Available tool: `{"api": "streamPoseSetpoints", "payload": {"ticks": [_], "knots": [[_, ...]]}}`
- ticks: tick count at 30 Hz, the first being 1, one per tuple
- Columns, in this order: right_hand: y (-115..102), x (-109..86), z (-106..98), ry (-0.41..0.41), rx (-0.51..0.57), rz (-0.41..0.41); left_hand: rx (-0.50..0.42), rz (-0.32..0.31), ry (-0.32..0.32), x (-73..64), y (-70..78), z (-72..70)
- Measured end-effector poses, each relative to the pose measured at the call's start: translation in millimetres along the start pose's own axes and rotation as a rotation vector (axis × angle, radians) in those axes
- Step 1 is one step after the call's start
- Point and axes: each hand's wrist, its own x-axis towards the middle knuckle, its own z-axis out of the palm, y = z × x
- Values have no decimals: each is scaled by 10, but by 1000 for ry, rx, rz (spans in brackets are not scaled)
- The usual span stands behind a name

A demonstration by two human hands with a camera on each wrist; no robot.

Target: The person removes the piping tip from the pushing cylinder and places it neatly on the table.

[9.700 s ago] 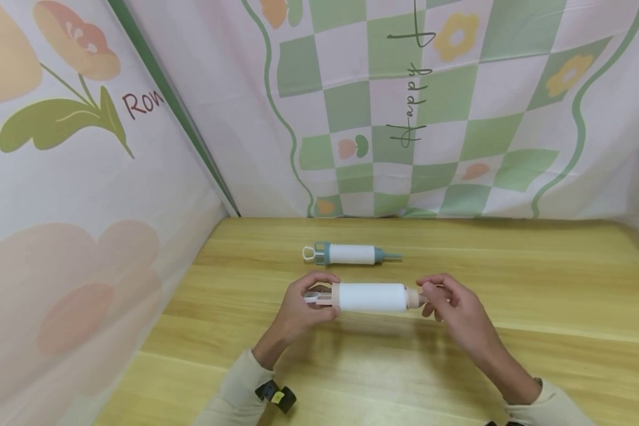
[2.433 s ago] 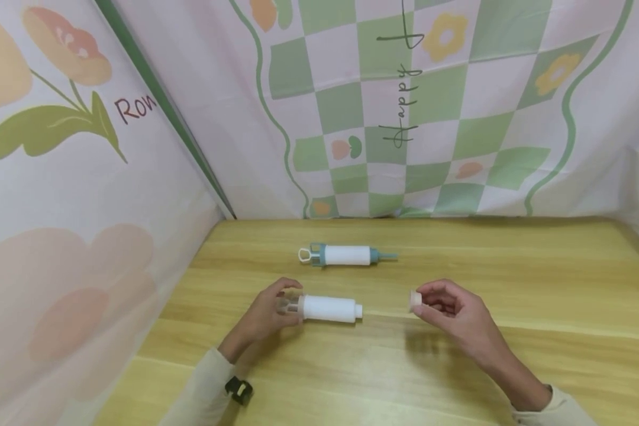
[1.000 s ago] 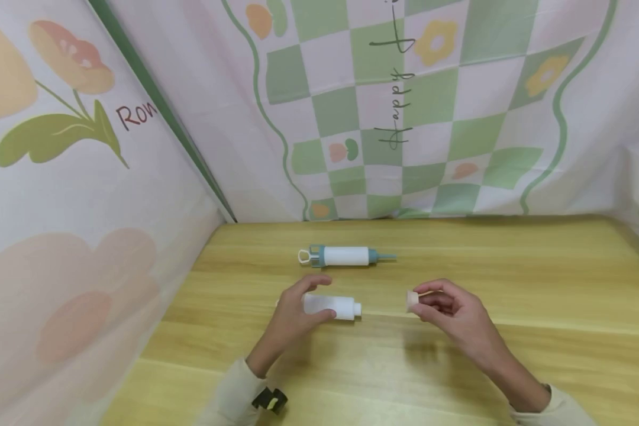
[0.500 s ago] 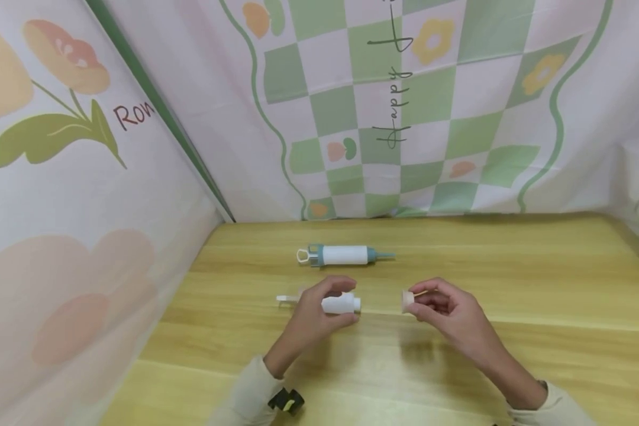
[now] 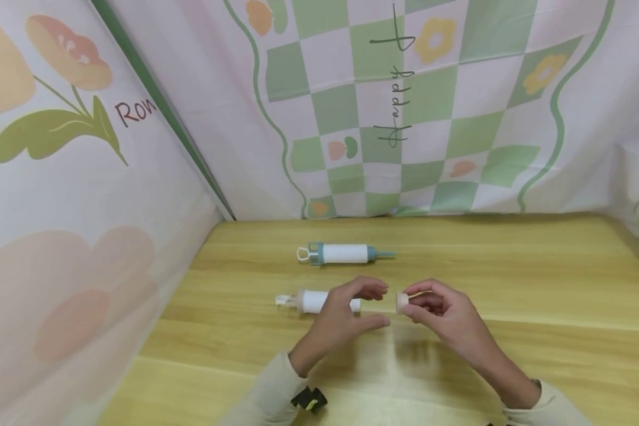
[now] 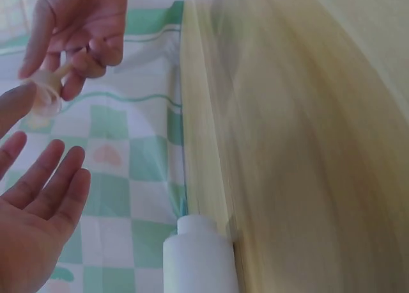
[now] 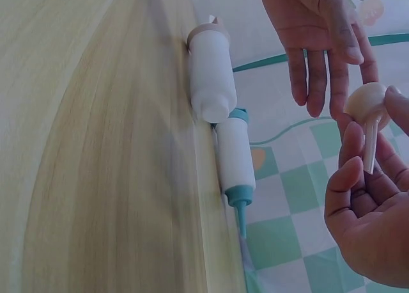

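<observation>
Checkered cloth (image 5: 431,94) is hanging behind a wooden table (image 5: 564,278); the right hand (image 5: 449,307) is pinching a beige nozzle cap (image 5: 402,302), while the left hand (image 5: 343,313), thumb and fingers apart, is hovering near it, holding nothing, partly hiding the white tube (image 5: 313,302) that is lying below the teal-trimmed tube (image 5: 345,254) in the head view

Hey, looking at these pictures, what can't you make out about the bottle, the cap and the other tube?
- Head view: part of the bottle, behind the left hand.
- Head view: the spout of the cap, hidden by the right hand.
- Left wrist view: the bottle's back end, cut off by the bottom edge.
- Left wrist view: most of the teal-tipped tube, behind the bottle.
</observation>
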Motion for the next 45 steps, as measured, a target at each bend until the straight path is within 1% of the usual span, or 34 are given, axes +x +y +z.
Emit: {"api": "streamPoseSetpoints", "payload": {"ticks": [4, 6, 11, 15, 23, 25, 32, 37, 40, 45], "knots": [[0, -1, 3, -6, -11, 2, 2, 22, -5, 24, 22, 51], [0, 0, 6, -11, -11, 2, -11, 25, -5, 30, 27, 70], [-2, -3, 18, -21, -9, 3, -44, 19, -3, 38, 38, 106], [1, -6, 21, -27, 6, 2, -52, 16, 6, 46, 48, 123], [-1, -5, 19, -51, 26, 43, -70, -7, 15, 44, 27, 144], [-3, -5, 15, -57, 27, 60, -74, -16, 16, 46, 31, 140], [3, -23, -4, -71, 41, 80, -75, -42, 32, 51, 44, 107], [48, -61, -28, -52, 49, 77, -77, -52, 34, 50, 36, 95], [80, -90, -46, -31, 53, 63, -86, -53, 36, 55, 31, 98], [109, -120, -83, 22, 5, 28, -94, -52, 43, 63, 22, 107]]}}
